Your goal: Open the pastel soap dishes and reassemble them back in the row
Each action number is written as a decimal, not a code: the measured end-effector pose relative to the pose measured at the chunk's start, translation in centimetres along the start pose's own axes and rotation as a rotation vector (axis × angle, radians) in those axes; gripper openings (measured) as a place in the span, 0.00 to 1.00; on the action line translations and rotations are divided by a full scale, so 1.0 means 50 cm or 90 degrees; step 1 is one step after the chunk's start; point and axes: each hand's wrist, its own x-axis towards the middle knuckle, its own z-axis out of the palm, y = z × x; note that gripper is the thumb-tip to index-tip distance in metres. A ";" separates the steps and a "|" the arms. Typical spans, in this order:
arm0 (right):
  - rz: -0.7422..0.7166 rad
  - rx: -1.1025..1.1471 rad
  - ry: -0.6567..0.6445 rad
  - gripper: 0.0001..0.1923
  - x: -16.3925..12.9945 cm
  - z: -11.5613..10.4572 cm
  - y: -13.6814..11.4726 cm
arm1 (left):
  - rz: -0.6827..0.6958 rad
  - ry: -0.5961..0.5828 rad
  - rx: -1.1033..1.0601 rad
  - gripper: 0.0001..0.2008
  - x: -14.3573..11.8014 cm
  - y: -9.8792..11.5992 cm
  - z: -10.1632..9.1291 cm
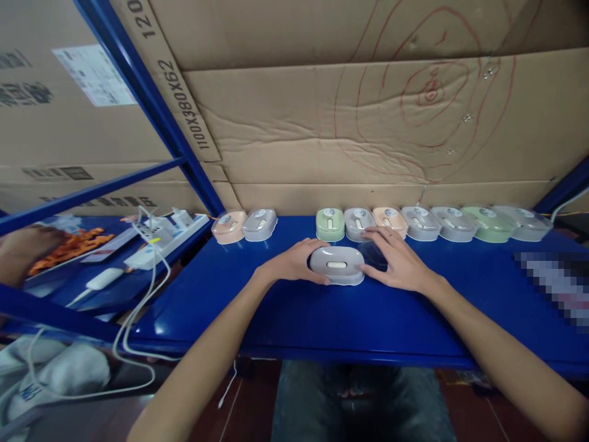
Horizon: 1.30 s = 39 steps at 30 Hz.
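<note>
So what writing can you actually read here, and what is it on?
"1100X380X62" on the cardboard strip.
"120" at that strip's top, cut off by the picture edge.
White label on the left box: too blurred.
Black print on the left boxes: blurred.
</note>
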 end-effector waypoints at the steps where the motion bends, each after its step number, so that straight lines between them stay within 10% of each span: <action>1: 0.008 -0.020 -0.006 0.31 0.000 -0.003 0.009 | -0.002 -0.003 0.002 0.43 0.000 0.001 -0.001; 22: 0.071 -0.080 -0.134 0.35 -0.012 -0.003 0.056 | -0.015 0.008 0.046 0.46 -0.002 -0.006 -0.010; 39: -0.020 0.133 0.132 0.32 0.003 0.012 -0.013 | -0.020 0.075 -0.038 0.53 0.014 0.016 0.051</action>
